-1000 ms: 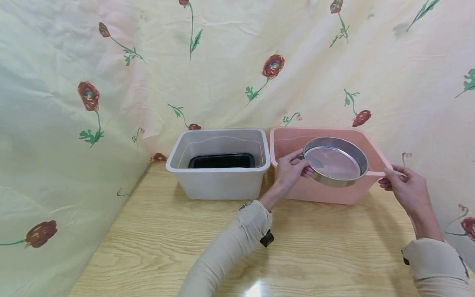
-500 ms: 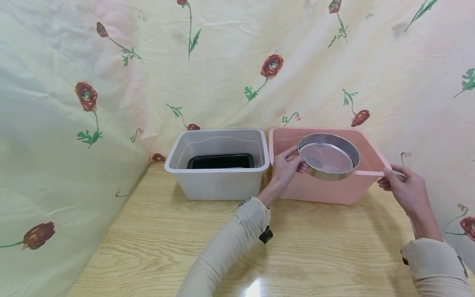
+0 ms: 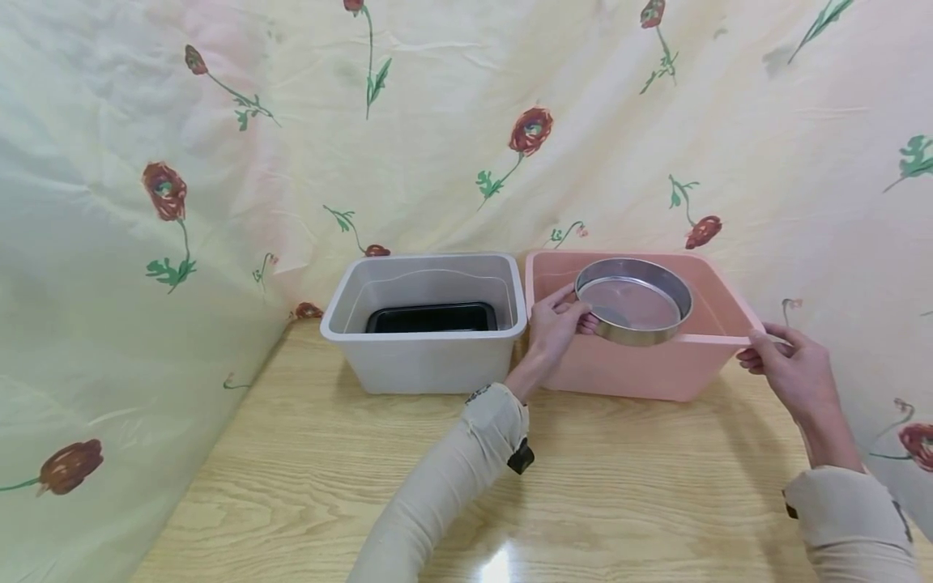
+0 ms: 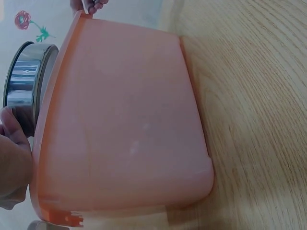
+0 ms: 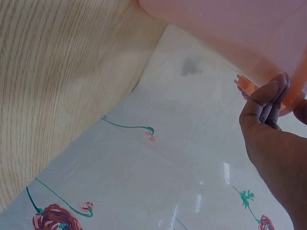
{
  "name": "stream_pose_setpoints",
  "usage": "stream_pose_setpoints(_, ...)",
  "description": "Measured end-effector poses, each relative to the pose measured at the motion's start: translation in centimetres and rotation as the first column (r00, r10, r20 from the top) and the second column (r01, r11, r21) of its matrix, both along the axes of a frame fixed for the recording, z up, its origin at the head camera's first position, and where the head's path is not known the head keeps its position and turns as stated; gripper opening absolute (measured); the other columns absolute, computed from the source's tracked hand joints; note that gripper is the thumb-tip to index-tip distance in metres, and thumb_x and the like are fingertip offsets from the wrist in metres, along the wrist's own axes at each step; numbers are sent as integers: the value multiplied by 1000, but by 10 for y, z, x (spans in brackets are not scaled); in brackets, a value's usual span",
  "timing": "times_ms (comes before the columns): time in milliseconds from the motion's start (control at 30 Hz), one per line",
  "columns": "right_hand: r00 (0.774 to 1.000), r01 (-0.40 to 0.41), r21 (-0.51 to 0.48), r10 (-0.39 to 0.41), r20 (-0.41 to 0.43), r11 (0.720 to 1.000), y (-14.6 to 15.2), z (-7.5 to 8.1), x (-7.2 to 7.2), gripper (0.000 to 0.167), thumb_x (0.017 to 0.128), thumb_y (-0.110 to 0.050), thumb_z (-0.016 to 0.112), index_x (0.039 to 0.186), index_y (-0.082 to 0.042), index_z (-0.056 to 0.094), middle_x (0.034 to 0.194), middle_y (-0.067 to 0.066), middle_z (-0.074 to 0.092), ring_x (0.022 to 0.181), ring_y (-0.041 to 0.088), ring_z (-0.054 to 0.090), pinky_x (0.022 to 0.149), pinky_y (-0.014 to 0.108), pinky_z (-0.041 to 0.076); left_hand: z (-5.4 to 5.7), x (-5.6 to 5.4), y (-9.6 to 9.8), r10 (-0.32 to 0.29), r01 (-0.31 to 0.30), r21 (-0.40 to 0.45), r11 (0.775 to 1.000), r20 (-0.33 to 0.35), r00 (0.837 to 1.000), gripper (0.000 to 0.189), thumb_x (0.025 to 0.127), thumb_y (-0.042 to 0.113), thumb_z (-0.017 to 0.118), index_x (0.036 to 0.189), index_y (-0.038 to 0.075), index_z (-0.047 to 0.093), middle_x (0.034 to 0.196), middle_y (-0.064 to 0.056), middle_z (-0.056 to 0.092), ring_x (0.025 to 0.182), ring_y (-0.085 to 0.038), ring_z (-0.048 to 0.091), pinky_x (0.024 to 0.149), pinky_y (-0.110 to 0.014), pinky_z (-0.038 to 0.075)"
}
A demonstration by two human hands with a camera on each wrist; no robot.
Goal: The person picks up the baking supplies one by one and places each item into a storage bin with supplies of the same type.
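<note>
A round metal sieve (image 3: 632,301) with a fine mesh bottom is tilted over the front rim of the pink plastic bin (image 3: 619,368). My left hand (image 3: 555,328) pinches the sieve's left edge between thumb and fingers. In the left wrist view, the sieve's shiny wall (image 4: 24,79) shows above the bin's rim, next to the left hand (image 4: 13,163). My right hand (image 3: 794,364) grips the bin's front right corner, thumb on top of the rim. From the right wrist view, the fingers of the right hand (image 5: 268,120) curl under that rim.
A light grey bin (image 3: 430,364) stands just left of the pink one, holding a black tray (image 3: 433,317). Both bins sit on a wood-grain table (image 3: 328,478), backed by a flowered cloth (image 3: 437,146) that also hangs along the left side.
The left hand has carried the sieve leftward and slightly up across the pink bin's front rim. The right hand keeps its grip on the bin's corner.
</note>
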State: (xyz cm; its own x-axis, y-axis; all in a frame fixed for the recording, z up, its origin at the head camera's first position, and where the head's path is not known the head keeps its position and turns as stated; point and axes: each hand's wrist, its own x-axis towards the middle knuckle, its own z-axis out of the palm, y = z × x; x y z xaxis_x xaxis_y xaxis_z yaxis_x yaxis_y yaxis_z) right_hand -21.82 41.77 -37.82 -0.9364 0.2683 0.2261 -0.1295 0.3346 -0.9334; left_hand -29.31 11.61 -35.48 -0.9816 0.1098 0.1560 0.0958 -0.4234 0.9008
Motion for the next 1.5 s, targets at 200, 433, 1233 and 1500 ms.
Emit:
stream_pose_setpoints(200,1000,4,24,-4,11,1000,0,0,0,18,108,-20,56,123,-9,55,76,-15,71,66,-1,67,61,13,56,3,-2,0,19,-19,-8,1000,-4,1000,46,92,-14,60,137,-12,58,63,-1,62,52,-7,60,50,-14,53)
stream_pose_setpoints(433,998,26,68,-29,49,997,-1,0,0,53,108,-25,55,140,16,40,78,-18,69,68,-2,67,61,13,57,8,-4,1,31,-31,-8,999,9,999,46,93,-14,60,139,-11,57,67,-7,66,53,-7,61,50,-15,53)
stream_pose_setpoints(1233,998,31,82,-35,44,996,-1,-1,2,56,109,-26,54,141,17,39,78,-19,69,68,-1,66,62,13,57,17,-11,3,59,-60,31,998,29,998,47,93,-16,57,139,-12,56,72,-12,66,52,-7,59,50,-14,53)
stream_pose_setpoints(1500,999,29,81,-30,10,996,-1,-2,2,47,109,-23,54,137,13,45,77,-17,70,68,-1,66,61,13,56,20,-15,2,61,-61,-13,998,-1,998,47,94,-15,56,141,-13,54,104,-41,66,54,-6,59,51,-13,53)
